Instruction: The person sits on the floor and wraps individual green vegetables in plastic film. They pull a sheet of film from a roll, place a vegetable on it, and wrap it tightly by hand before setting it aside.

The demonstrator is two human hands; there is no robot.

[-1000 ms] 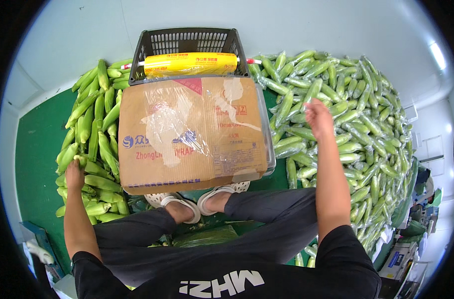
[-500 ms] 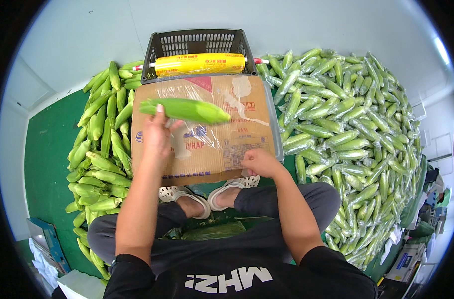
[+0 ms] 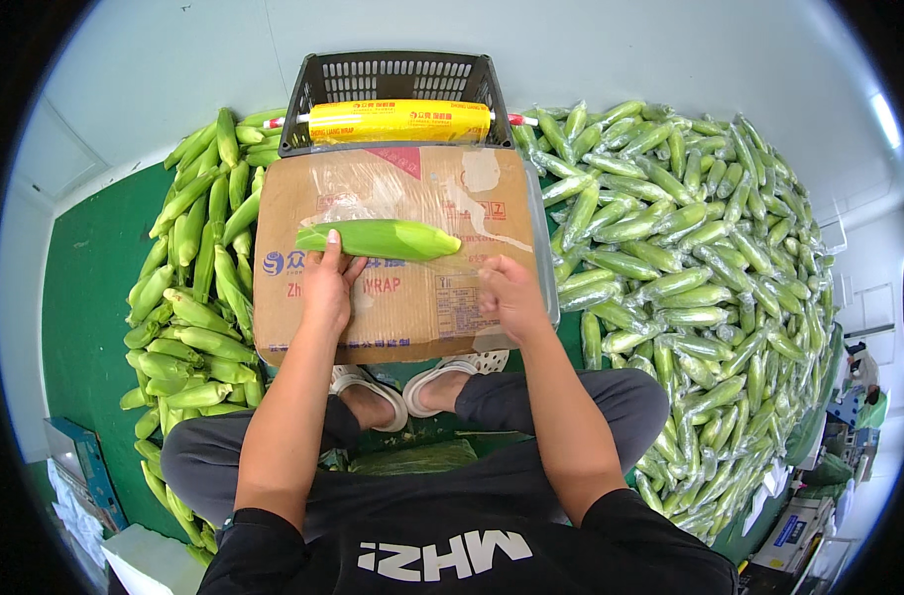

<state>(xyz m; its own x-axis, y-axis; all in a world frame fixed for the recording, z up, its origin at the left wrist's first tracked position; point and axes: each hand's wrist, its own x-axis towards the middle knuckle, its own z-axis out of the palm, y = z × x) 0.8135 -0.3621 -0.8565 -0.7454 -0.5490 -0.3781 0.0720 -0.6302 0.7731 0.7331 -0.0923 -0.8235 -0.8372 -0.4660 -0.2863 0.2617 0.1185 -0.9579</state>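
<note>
My left hand (image 3: 335,273) grips a green ear of corn in its husk (image 3: 383,239) near its left end, lying crosswise over a brown cardboard box (image 3: 373,327). Just below the ear's right tip, my right hand (image 3: 502,291) has its fingers curled; what they hold, if anything, I cannot make out. Clear plastic film shows in creases on the box top. A yellow roll of wrap (image 3: 397,121) on a rod crosses the front of a black plastic crate (image 3: 383,69) behind the box.
Unwrapped corn (image 3: 189,327) is heaped on the green floor (image 3: 95,297) at left; a large pile of wrapped corn (image 3: 700,297) fills the right, reaching the white wall (image 3: 650,50). My crossed legs and sandals (image 3: 442,387) are below the box. A blue carton (image 3: 85,466) stands lower left.
My left hand has brought an ear from the left heap onto the box and lowered it. My right hand came in from the right pile and has since moved slightly up toward the ear's tip.
</note>
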